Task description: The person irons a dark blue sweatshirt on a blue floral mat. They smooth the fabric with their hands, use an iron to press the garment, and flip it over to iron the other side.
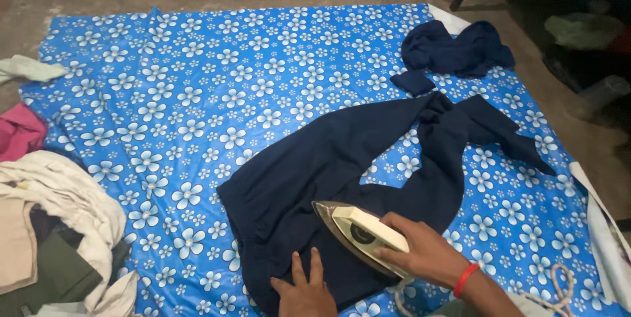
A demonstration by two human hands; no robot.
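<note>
1. Garment first: dark navy cloth trousers (342,166), spread on blue plastic sheet with white flowers (197,93), waistband end nearest the wearer, legs trailing up and right, still twisted and creased.
2. Cream and metal electric iron (358,230), resting sole-down on the lower part of the navy trousers, tip pointing up-left.
3. Right hand (424,251), wrapped around the iron's handle, fingers curled tight about it; red band at the wrist.
4. Left hand (305,291), flat on the trousers just left of the iron, fingers spread and pressing cloth down, holding nothing.
5. Progress, judged by the lie of the cloth: area around the iron looks smooth; both legs above and right of it bunched and unpressed, so most of the garment seemingly left.
6. Second dark navy crumpled cloth (453,51), well above and right of the trousers, near the sheet's far edge, untouched.
7. Heap of white, tan and olive clothes (52,225), far left of the trousers, off the sheet's edge, with pink cloth (20,130) above it.
</note>
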